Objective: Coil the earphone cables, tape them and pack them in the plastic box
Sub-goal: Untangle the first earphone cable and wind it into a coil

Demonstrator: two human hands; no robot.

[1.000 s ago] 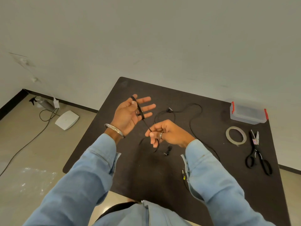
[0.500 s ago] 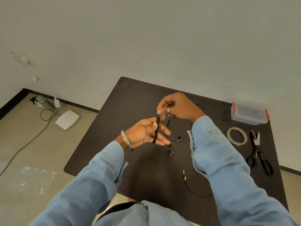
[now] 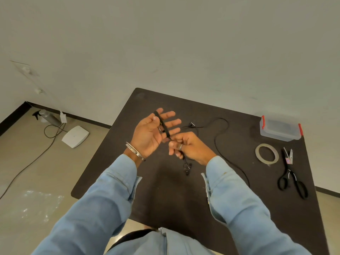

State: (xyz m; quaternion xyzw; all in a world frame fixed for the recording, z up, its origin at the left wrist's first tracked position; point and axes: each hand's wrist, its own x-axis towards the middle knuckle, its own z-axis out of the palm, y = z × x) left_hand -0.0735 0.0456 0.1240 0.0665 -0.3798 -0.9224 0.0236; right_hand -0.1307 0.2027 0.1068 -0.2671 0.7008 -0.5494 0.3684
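A black earphone cable (image 3: 219, 138) trails in loops across the dark table (image 3: 165, 196). Part of it is wound as a coil (image 3: 162, 125) around the straight fingers of my left hand (image 3: 152, 134), which is raised palm up with the thumb pressing the coil. My right hand (image 3: 187, 146) sits just right of it and pinches the cable where it leaves the coil. The earbuds (image 3: 187, 167) dangle below that hand. A clear plastic box (image 3: 279, 128) with red clips stands closed at the far right. A tape roll (image 3: 266, 154) lies in front of it.
Black scissors (image 3: 292, 179) lie at the table's right edge beside the tape. On the floor to the left are a white flat device (image 3: 75, 136), a spray bottle (image 3: 48, 116) and a cord. The wall is close behind the table.
My left hand rose and turned palm up again. My right hand came down from above the coil to its right side, drawing the cable around the fingers. The loose cable shifted on the table.
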